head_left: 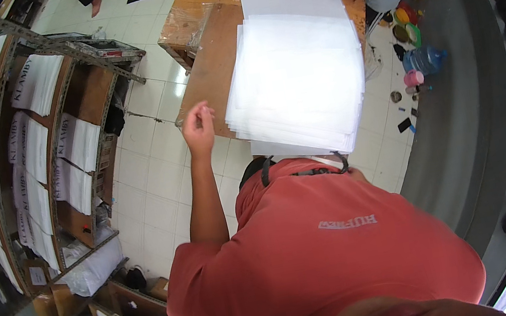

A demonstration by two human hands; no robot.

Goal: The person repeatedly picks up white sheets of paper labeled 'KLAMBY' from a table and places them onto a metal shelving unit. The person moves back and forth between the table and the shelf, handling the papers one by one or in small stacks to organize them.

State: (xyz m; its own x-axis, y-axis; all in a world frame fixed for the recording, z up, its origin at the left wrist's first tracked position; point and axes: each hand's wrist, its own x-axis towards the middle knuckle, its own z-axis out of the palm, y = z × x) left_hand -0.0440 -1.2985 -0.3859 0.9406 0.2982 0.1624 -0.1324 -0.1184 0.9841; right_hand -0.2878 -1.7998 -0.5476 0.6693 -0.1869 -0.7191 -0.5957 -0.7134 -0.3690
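Below the salmon-red cotton shirt [324, 254], the left hand [198, 129] is raised with fingers loosely curled on nothing beside the tall stack of white paper sheets [297, 82] on the brown wooden table [209, 64]; the right hand is hidden, so its state cannot be told, and one sheet is best lifted by its near corner.

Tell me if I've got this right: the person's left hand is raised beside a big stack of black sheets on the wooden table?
Not quite. In the head view the left hand is raised beside the stack of sheets on the wooden table, but the sheets are white, not black.
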